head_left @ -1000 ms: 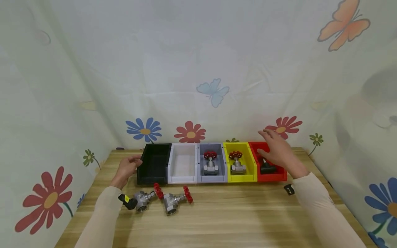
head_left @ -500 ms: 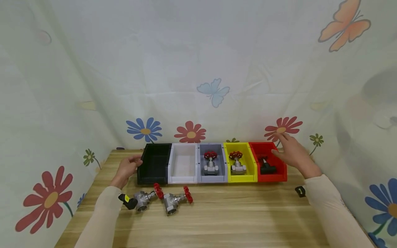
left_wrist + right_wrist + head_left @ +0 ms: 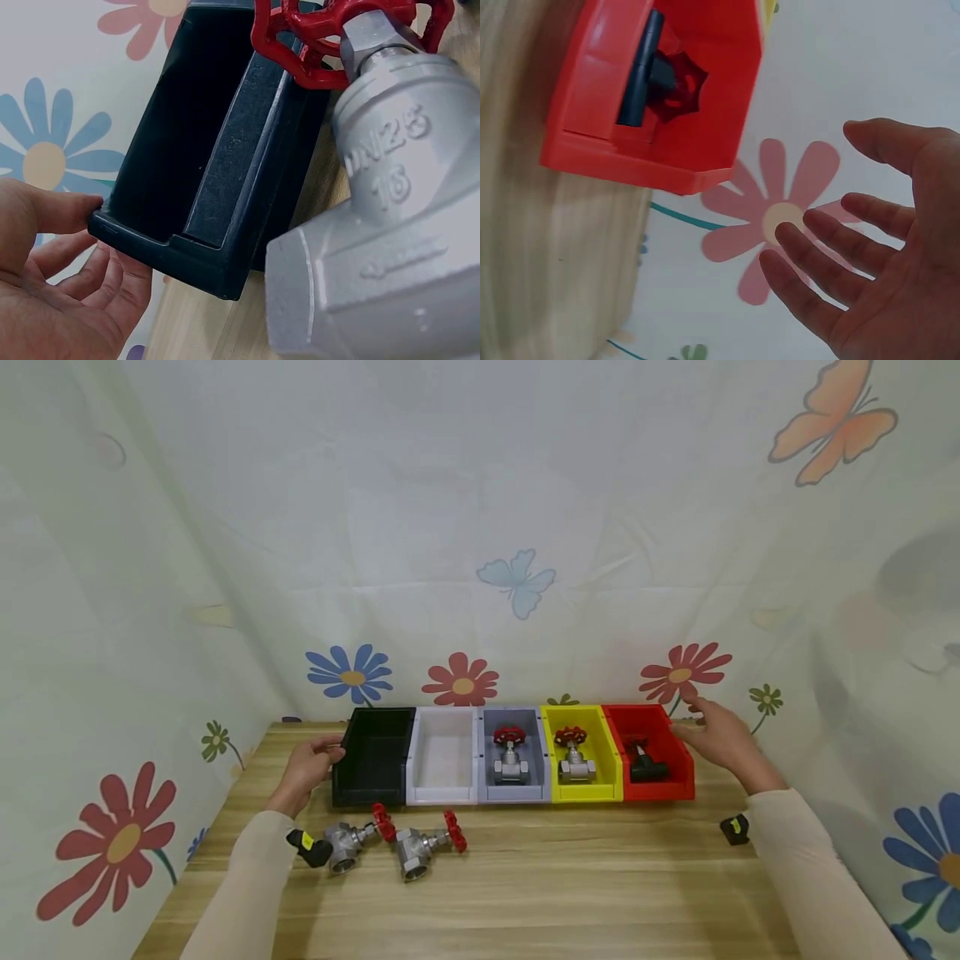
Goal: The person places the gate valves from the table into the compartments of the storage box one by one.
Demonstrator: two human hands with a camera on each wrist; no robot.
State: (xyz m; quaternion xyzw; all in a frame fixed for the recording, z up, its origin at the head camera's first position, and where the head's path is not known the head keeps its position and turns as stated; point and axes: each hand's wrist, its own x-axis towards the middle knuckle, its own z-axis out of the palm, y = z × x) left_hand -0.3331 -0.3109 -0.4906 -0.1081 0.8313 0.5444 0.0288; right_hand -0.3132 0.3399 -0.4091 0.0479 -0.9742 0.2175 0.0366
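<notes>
My left hand [image 3: 303, 770] is at the outer side of the black bin [image 3: 371, 797]. In the left wrist view its thumb tip touches the bin's rim, and the loosely bent fingers run partly behind the wall. My right hand [image 3: 722, 737] is beside the red bin [image 3: 656, 791], fingers spread and holding nothing; the right wrist view shows a gap between them. Inside the red bin lies a black valve [image 3: 641, 75] with a red handwheel. Steel gate valves with red handwheels stand in the yellow bin [image 3: 585, 792] and the grey bin [image 3: 513, 793].
A white bin [image 3: 442, 795] sits between the black and grey ones, all in one row. Two steel valves, a left one [image 3: 345, 846] and a right one [image 3: 414, 852], lie on the wooden table [image 3: 555, 885] in front. A flowered cloth [image 3: 420, 527] hangs behind.
My right hand has moved from above the red bin rightward and down to its outer side. The left hand stays at the black bin, and the valves have not moved.
</notes>
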